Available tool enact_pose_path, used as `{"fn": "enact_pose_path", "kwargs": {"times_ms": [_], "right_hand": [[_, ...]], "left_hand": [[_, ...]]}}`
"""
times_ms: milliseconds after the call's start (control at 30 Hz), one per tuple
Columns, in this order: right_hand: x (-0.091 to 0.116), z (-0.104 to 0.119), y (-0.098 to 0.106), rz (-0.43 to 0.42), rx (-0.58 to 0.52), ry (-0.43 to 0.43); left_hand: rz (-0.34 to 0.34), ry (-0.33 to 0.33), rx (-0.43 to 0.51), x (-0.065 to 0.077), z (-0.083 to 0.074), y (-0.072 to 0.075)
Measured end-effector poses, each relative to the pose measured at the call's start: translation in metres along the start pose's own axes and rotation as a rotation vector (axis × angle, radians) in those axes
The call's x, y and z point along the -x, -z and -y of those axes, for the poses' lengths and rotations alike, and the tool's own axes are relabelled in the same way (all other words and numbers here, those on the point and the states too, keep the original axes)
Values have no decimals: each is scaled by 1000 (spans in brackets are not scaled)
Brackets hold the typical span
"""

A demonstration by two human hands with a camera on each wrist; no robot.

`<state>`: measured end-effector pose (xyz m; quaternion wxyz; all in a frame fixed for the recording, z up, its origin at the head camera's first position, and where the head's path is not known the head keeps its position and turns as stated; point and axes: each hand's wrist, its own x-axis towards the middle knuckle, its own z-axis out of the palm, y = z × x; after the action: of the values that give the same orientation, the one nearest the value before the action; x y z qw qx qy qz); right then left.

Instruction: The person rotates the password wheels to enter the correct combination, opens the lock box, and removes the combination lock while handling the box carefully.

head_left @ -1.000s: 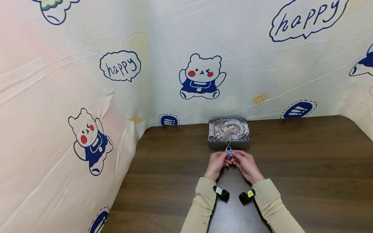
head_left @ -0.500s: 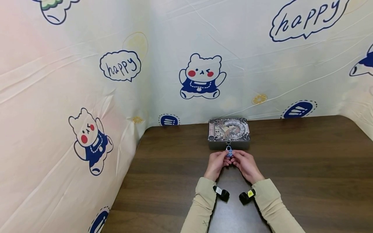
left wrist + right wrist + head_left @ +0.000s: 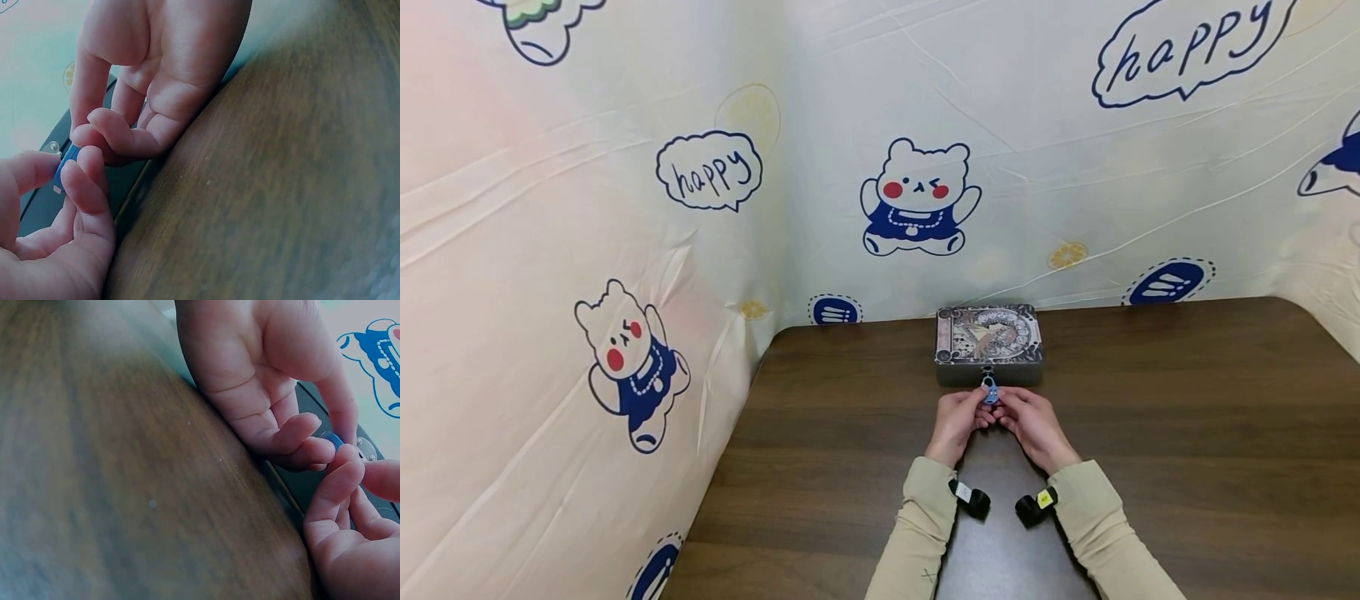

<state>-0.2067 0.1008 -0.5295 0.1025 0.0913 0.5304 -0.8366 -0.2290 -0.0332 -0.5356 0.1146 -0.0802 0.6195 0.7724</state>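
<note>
A small blue padlock (image 3: pixel 991 394) hangs at the front of a rectangular tin box (image 3: pixel 988 333) with an ornate printed lid. The lid is closed. My left hand (image 3: pixel 955 421) pinches the padlock from its left side, thumb against index finger. On the other side, my right hand (image 3: pixel 1033 421) pinches it the same way. Both hands' fingertips meet around it, so in the left wrist view only a blue strip of the padlock (image 3: pixel 64 170) shows. Right beside it on the box front sits a metal clasp plate (image 3: pixel 367 449).
The box stands near the back edge of a dark brown wooden table (image 3: pixel 1150 433). Behind and to the left hangs a pale curtain (image 3: pixel 820 208) printed with bears and words. A small black camera is strapped to each wrist.
The padlock has turned very slightly between the fingertips. Both hands and the box stay in the same place.
</note>
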Motion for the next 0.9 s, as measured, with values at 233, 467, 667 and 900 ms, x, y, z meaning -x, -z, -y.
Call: {"fn": "enact_pose_path", "kwargs": {"times_ms": [233, 467, 667, 900], "right_hand": [[1, 1, -1, 1, -6, 2], [1, 1, -1, -5, 1, -6], [1, 1, -1, -4, 2, -2], [2, 2, -2, -8, 1, -4]], "left_hand": [[12, -4, 1, -1, 1, -1], [7, -7, -17, 1, 0, -1], [2, -15, -41, 1, 0, -1], [17, -20, -67, 1, -1, 0]]}}
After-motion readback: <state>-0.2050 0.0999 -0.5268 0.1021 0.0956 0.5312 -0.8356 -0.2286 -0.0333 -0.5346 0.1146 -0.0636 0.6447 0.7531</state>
